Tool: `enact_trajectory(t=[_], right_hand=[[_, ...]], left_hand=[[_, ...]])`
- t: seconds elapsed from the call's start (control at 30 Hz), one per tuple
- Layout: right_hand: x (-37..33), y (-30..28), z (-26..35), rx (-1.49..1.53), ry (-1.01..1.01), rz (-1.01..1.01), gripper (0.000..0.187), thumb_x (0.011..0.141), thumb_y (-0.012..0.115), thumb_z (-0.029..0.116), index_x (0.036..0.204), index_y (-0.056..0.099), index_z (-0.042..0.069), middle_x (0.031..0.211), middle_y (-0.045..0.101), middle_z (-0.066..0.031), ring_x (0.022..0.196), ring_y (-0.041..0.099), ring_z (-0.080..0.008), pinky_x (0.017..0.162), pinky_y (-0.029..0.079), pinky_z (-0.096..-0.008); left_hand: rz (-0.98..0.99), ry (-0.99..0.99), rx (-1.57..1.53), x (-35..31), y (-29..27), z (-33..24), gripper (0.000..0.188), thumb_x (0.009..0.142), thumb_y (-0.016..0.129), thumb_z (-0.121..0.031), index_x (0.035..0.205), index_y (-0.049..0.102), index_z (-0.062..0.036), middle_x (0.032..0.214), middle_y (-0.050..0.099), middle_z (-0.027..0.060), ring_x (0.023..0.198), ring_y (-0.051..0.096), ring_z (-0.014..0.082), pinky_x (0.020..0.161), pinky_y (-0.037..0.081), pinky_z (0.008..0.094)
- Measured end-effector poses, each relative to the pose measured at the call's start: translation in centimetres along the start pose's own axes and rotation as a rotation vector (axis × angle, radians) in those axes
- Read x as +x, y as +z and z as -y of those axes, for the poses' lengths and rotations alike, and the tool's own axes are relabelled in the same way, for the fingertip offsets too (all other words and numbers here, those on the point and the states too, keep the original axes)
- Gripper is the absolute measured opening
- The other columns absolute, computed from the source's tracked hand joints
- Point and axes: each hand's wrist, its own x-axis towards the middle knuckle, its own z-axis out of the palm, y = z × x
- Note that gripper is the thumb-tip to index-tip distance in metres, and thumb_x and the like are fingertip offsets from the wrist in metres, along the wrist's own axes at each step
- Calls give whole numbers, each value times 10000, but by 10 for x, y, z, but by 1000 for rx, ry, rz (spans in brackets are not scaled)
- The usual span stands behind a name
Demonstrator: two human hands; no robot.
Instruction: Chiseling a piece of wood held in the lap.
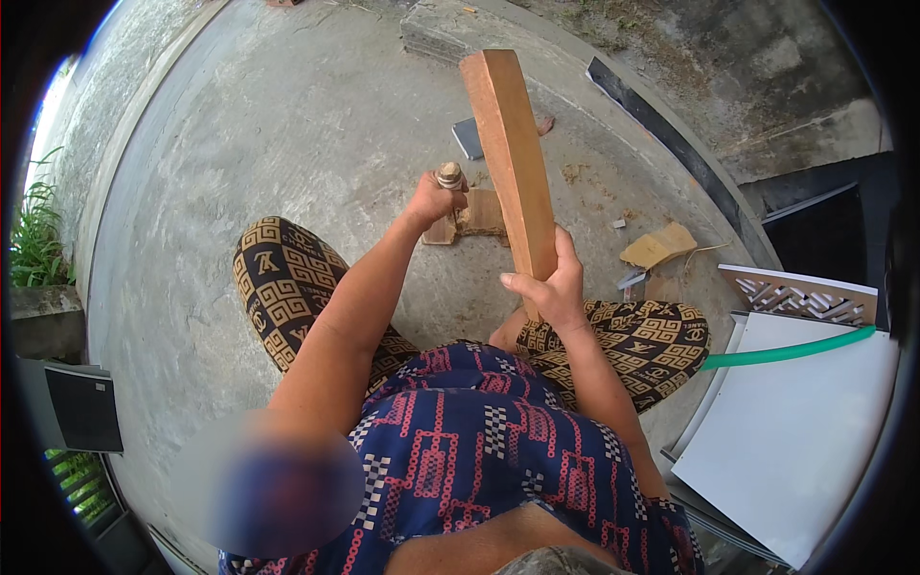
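My left hand (436,199) is closed around an upright chisel (448,175). The round wooden end of its handle, with a ring around it, sticks out above the fist, and the blade is hidden below. Beneath that fist lies a flat wooden board (484,209) on the concrete, with a rough notch in its near edge. My right hand (559,289) grips the lower end of a long, thick wooden bat (514,153). The bat is raised, its wider squared end pointing away from me, to the right of the chisel and apart from it.
Concrete floor (211,153) surrounds my folded legs. Beyond the board lies a grey flat block (468,138). To the right are a yellowish wood chunk (659,245), a green hose (791,347), a white panel (791,431) and a patterned cut-out panel (800,295). Wood chips lie scattered.
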Motion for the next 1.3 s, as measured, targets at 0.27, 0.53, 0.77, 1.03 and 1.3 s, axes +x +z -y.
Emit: enact_trajectory(t=[0.27, 0.53, 0.77, 1.03, 1.3], right_hand=[[-3, 1, 39, 39, -355, -87, 698, 654, 776, 173, 1234, 434, -11, 1123, 568, -139, 1014, 572, -213, 862, 470, -358], [9, 2, -13, -654, 156, 164, 736, 600, 785, 202, 1222, 434, 27, 961, 645, -183, 898, 647, -308, 816, 496, -372], [2, 5, 53, 3, -284, -38, 766, 648, 772, 154, 1287, 392, -32, 1072, 598, -109, 950, 581, -194, 849, 470, -336], [4, 5, -18, -687, 179, 153, 711, 615, 785, 204, 1197, 419, 25, 967, 639, -188, 875, 655, -328, 764, 505, -397], [-2, 8, 55, -25, -285, -22, 693, 633, 798, 184, 1198, 448, -12, 1128, 589, -148, 1029, 577, -202, 843, 472, -354]], left_hand=[[-12, -1, 37, 3, -3, 9, 216, 600, 689, 46, 785, 630, -48, 752, 635, 2, 710, 584, 123, 649, 489, 297], [-67, 86, -52, -3, 6, 0, 168, 755, 732, -25, 912, 678, -48, 837, 683, 3, 799, 618, 110, 723, 515, 307], [-11, 59, -7, 9, 1, 22, 235, 604, 680, 40, 815, 620, -46, 762, 634, -22, 712, 571, 113, 670, 491, 294], [15, 70, -135, 3, 7, 18, 150, 747, 721, -6, 879, 658, -41, 836, 671, 2, 710, 589, 84, 632, 499, 288], [-6, 157, -13, 17, 2, 39, 216, 652, 696, 24, 848, 647, -53, 800, 659, -13, 737, 598, 110, 662, 504, 299]])
